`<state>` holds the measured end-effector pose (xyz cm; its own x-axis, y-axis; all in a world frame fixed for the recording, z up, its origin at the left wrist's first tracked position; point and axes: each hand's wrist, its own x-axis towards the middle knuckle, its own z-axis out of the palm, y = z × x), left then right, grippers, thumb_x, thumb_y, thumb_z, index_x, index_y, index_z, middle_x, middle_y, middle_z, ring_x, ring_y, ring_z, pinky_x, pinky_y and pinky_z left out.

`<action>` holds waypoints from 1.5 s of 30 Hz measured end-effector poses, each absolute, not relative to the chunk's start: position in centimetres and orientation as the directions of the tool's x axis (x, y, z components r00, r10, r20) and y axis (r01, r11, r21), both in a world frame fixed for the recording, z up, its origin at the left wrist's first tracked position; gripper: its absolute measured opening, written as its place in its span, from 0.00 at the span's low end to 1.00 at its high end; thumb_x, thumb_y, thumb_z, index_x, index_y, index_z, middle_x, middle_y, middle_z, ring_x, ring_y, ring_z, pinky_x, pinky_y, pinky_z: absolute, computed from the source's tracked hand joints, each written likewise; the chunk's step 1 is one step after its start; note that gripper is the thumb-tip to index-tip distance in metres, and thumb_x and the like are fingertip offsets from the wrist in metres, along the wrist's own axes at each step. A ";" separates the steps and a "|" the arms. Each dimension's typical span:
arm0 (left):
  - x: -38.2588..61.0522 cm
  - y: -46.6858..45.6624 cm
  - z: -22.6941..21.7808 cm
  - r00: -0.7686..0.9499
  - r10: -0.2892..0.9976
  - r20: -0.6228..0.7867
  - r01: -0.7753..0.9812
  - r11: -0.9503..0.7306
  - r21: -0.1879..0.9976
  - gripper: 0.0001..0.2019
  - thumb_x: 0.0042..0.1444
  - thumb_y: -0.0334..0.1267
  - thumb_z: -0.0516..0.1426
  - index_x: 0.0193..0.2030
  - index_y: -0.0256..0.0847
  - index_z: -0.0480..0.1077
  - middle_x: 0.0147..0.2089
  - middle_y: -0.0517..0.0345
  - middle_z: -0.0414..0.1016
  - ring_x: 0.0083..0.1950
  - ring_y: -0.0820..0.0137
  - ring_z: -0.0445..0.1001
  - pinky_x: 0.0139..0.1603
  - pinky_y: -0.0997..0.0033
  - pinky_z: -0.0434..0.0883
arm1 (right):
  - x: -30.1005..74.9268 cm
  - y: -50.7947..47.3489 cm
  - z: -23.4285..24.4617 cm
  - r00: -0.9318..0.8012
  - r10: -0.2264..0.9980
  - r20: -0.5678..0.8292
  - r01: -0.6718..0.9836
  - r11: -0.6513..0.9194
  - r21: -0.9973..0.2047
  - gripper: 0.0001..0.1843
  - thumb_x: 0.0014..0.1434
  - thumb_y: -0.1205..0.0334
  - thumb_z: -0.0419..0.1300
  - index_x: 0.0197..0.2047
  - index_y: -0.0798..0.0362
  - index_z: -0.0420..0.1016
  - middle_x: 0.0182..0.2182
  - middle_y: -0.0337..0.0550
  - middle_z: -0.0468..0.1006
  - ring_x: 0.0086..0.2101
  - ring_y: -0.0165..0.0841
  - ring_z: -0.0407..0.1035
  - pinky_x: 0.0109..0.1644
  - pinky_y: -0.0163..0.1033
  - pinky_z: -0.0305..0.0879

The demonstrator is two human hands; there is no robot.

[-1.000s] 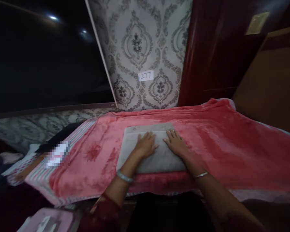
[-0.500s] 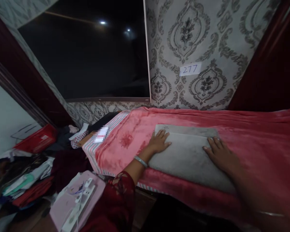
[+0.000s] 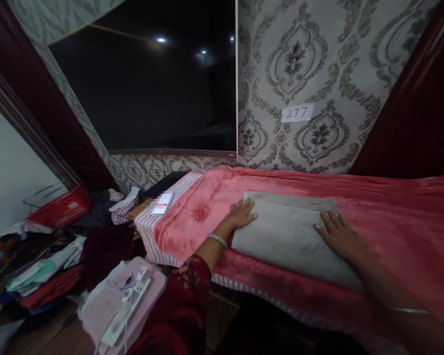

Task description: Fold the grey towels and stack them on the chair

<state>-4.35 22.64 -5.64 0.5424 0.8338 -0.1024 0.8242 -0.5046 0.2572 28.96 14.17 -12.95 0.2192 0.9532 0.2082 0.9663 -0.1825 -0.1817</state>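
A folded grey cloth (image 3: 288, 236) lies flat on a pink blanket (image 3: 385, 217) that covers a raised surface. My left hand (image 3: 240, 216) rests open on the cloth's left edge, fingers stretched out. My right hand (image 3: 336, 235) lies flat on the cloth's right side, fingers apart. Both wrists wear thin bangles. A dark red sleeve covers my left upper arm.
A large dark screen (image 3: 151, 93) hangs on patterned wallpaper, beside a paper label reading 277 (image 3: 297, 113). Low on the left are a pink box with a white power strip (image 3: 122, 305), a red basket (image 3: 61, 209) and heaped clothes (image 3: 33, 271). Dark wood panels stand at right.
My hands slid apart from the middle of the grey cloth to its left and right sides. The view swung left, bringing the cluttered floor into sight.
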 end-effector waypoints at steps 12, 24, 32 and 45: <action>-0.2 12.1 -7.0 0.728 0.674 0.122 0.653 -0.737 0.175 0.34 0.65 0.59 0.45 0.72 0.44 0.54 0.76 0.44 0.47 0.76 0.53 0.44 0.74 0.41 0.44 | 21.3 9.2 -11.6 0.022 0.963 0.268 1.000 -0.019 -0.012 0.31 0.67 0.47 0.40 0.70 0.43 0.60 0.71 0.48 0.55 0.68 0.49 0.50 0.65 0.63 0.53; -4.0 14.0 -7.3 0.528 0.846 0.079 0.832 -0.533 0.152 0.33 0.65 0.56 0.47 0.72 0.41 0.55 0.76 0.42 0.47 0.76 0.53 0.45 0.73 0.40 0.49 | 20.6 8.7 -10.9 0.055 0.974 0.221 0.997 -0.040 -0.070 0.31 0.69 0.46 0.39 0.72 0.42 0.57 0.72 0.47 0.52 0.69 0.47 0.47 0.67 0.63 0.47; -7.5 16.0 -8.7 0.505 0.850 0.149 0.797 -0.526 0.298 0.27 0.68 0.42 0.43 0.71 0.39 0.55 0.76 0.47 0.49 0.75 0.63 0.49 0.73 0.50 0.52 | 19.8 8.1 -8.1 0.097 0.986 0.138 0.983 -0.073 -0.166 0.31 0.70 0.48 0.43 0.73 0.46 0.53 0.73 0.50 0.47 0.70 0.48 0.42 0.69 0.61 0.41; -7.2 15.3 -8.5 0.477 0.864 0.162 0.805 -0.503 0.315 0.26 0.67 0.41 0.45 0.71 0.40 0.56 0.75 0.47 0.50 0.75 0.63 0.50 0.73 0.48 0.52 | 27.4 9.5 -6.1 0.227 0.969 0.100 0.968 -0.212 -0.135 0.32 0.70 0.48 0.41 0.72 0.51 0.56 0.72 0.54 0.50 0.69 0.47 0.46 0.69 0.62 0.45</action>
<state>-7.21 15.31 -8.52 0.4767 0.8641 0.1618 0.8049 -0.5030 0.3148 27.38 9.49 -6.06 0.2267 0.9689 0.0996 0.9677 -0.2125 -0.1354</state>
